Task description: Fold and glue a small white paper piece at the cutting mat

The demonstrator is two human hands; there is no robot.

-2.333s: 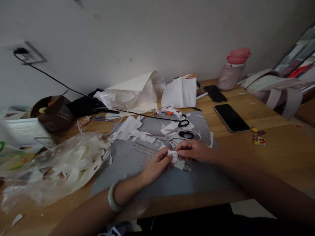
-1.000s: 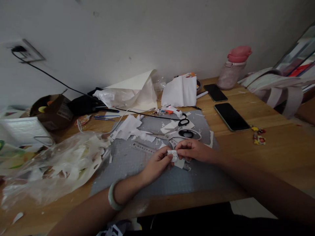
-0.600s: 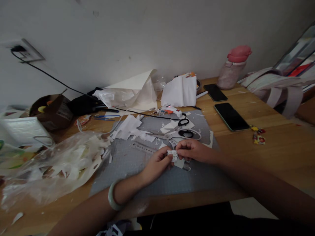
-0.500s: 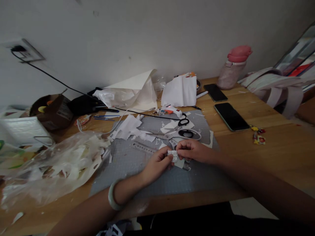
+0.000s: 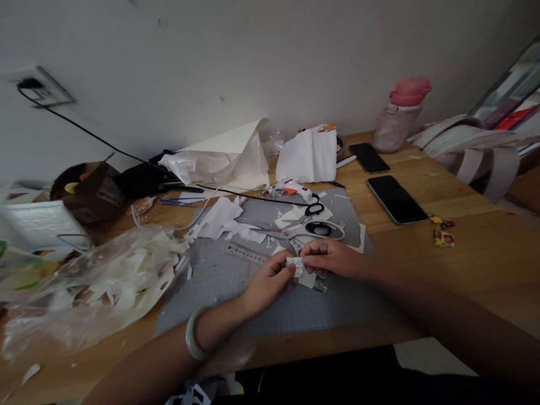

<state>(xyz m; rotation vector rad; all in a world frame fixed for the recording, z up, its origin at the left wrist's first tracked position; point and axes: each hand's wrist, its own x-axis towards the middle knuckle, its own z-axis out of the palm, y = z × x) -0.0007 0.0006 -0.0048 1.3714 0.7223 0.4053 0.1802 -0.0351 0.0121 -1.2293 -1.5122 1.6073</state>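
Note:
Between thumb and fingers, my left hand [image 5: 272,278] holds a small white piece [image 5: 297,265] with dark lines across it, perhaps paper or card. The fingertips of my right hand [image 5: 331,259] are pinched together at that piece's right edge; whether they grip it or something tiny is hidden. Under both hands lies a grey cutting mat [image 5: 278,315]. Just beyond them rest large grey scissors [image 5: 291,232] and a smaller black-handled pair [image 5: 314,209]. A clear ruler [image 5: 244,252] lies to the left, near torn white paper [image 5: 219,219].
A white glue gun [image 5: 297,189] with a black cord lies behind the mat. At left is a plastic bag [image 5: 84,304] of scraps, with a cardboard box [image 5: 90,191] behind it. Two phones [image 5: 396,199], sweets [image 5: 444,232] and a pink bottle [image 5: 399,121] stand or lie at right.
Both hands stay almost in place around the small white piece, which seems slightly tilted compared with before. Nothing else has visibly moved.

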